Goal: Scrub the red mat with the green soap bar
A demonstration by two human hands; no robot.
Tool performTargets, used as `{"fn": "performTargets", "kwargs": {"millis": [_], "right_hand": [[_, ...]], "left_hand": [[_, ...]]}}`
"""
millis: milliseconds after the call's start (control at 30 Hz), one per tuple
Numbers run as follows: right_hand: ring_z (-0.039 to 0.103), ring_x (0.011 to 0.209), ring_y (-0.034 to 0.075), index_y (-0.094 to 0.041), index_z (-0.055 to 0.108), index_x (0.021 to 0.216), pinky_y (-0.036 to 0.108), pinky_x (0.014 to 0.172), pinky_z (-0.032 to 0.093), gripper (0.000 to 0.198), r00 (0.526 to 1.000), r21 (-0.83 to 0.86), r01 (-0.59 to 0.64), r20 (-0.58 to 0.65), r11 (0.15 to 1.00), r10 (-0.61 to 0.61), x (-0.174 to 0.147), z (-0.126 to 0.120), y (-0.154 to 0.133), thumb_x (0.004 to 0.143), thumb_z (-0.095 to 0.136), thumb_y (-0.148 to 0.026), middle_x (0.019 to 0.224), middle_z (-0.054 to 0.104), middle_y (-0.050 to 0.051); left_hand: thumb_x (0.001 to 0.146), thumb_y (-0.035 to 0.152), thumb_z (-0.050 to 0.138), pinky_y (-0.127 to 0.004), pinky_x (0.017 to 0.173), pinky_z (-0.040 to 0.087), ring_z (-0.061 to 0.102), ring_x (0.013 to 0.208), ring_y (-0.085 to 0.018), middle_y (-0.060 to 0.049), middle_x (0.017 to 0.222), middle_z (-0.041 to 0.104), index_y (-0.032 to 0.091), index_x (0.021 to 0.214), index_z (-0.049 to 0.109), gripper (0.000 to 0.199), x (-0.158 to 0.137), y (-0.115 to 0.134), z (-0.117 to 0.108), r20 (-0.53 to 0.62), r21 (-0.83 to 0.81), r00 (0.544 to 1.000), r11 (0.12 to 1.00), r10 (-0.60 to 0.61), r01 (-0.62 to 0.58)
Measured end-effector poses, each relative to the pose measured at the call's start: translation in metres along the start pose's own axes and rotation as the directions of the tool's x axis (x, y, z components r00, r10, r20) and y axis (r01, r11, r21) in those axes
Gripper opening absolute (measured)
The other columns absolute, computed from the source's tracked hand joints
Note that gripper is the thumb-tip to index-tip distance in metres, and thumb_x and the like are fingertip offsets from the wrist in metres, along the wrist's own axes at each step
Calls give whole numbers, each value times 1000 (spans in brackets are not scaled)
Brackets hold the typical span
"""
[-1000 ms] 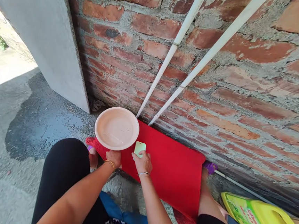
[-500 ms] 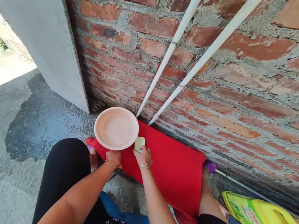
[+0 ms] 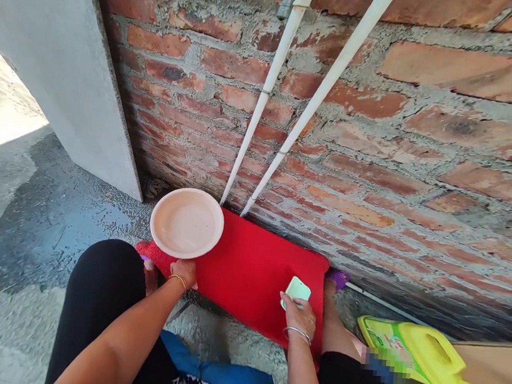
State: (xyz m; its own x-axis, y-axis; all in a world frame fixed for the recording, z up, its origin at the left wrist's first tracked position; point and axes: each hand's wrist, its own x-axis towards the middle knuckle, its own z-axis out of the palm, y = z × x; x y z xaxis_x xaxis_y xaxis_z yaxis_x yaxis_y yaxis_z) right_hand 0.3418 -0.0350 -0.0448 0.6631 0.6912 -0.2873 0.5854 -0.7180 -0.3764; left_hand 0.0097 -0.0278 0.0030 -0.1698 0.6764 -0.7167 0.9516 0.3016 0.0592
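My left hand [image 3: 185, 272] is closed at the near edge of a red mat [image 3: 250, 263], close under the rim of a pale pink basin [image 3: 184, 252]. Its fingertips are hidden, but it appears to grip the mat edge. The basin stands at the mat's left end; a little liquid seems to lie in it. In my right hand [image 3: 299, 316] is a pale green block, a scrub brush [image 3: 298, 288] by its look, held over the mat's right end. Any bristles underneath are hidden.
A brick wall [image 3: 367, 148] with two white pipes [image 3: 322, 96] rises behind the mat. At left stands a grey slab [image 3: 65, 62] beside wet concrete [image 3: 65, 223]. A yellow detergent jug [image 3: 421, 356] lies at right, near a cardboard piece [image 3: 496, 368]. My legs flank the mat.
My right hand has carried the green brush from beside the basin rightward to the mat's right end. My left hand stays by the basin. The view has shifted slightly right.
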Motion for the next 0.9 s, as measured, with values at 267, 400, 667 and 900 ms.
{"fn": "performTargets", "kwargs": {"millis": [267, 400, 667, 900], "right_hand": [[59, 88, 20, -24, 63, 101, 29, 80, 45, 34, 874, 107, 478, 42, 872, -484, -48, 47, -59, 74, 64, -43, 98, 59, 5], [57, 92, 18, -26, 64, 100, 27, 83, 42, 28, 710, 54, 688, 161, 724, -686, -74, 71, -89, 73, 67, -30, 100, 56, 3], [59, 93, 20, -27, 62, 112, 28, 79, 43, 37, 916, -101, 384, 165, 918, -365, -38, 27, -43, 78, 62, -40, 102, 56, 4], [61, 89, 24, -20, 60, 117, 32, 78, 45, 49, 997, -46, -72, 28, 996, 73, 3, -36, 33, 78, 57, -51, 100, 61, 11]], "left_hand": [[55, 22, 80, -40, 84, 55, 66, 106, -30, -12, 110, 72, 23, 100, 72, 45, 7, -1, 7, -12, 30, 1000, 1000, 1, -1], [55, 23, 79, -41, 85, 54, 64, 110, -31, -13, 114, 71, 23, 100, 71, 46, 7, 0, 7, -11, 38, 1000, 999, -8, 9], [52, 25, 81, -40, 85, 54, 64, 110, -32, -14, 114, 70, 22, 100, 71, 49, 13, 1, 10, 4, 58, 1000, 998, -18, 18], [57, 26, 78, -37, 83, 54, 64, 110, -31, -15, 114, 70, 20, 101, 70, 45, 11, -4, 15, -34, 50, 999, 999, 21, -19]]}}
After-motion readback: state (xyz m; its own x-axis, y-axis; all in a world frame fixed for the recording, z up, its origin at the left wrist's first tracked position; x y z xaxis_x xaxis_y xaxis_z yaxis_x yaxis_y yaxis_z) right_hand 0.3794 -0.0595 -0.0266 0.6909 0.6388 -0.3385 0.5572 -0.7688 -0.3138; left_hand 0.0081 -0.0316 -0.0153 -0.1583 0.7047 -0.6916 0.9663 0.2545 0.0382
